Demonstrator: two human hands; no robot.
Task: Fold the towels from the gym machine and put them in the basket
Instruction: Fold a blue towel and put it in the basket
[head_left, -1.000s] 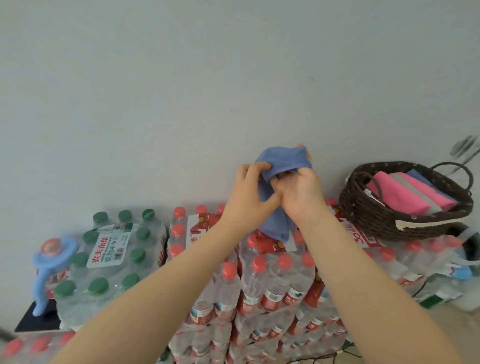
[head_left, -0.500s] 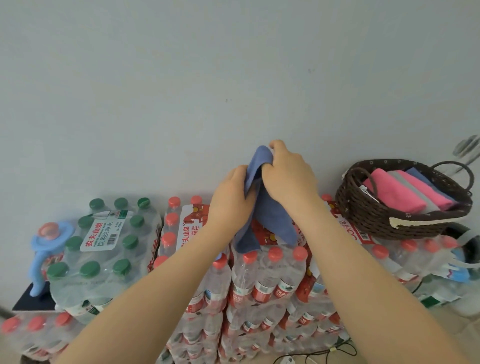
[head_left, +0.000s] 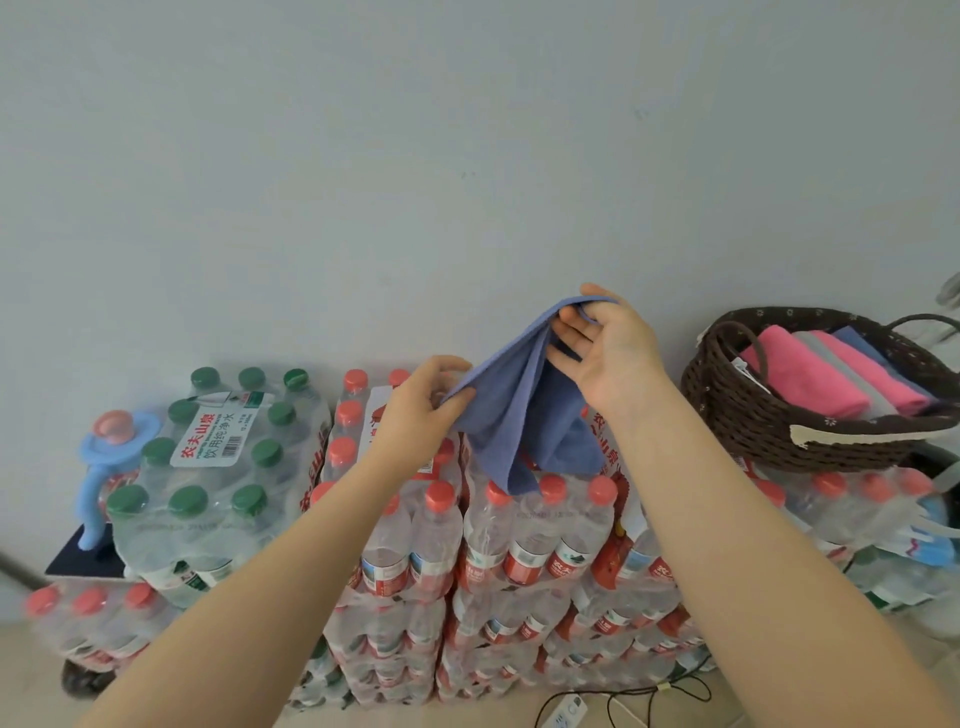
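Blue cloth, the towel, hangs in the air between both hands above shrink-wrapped packs of red-capped water bottles. From the head view, the left hand pinches the towel's lower left edge between thumb and curled fingers, while the right hand, raised higher, grips the upper corner with its thumb over the cloth and fingers partly spread. To the right a dark woven basket sits on more bottle packs, holding folded pink, grey and blue towels. Left of the red caps stands a pack of green-capped bottles.
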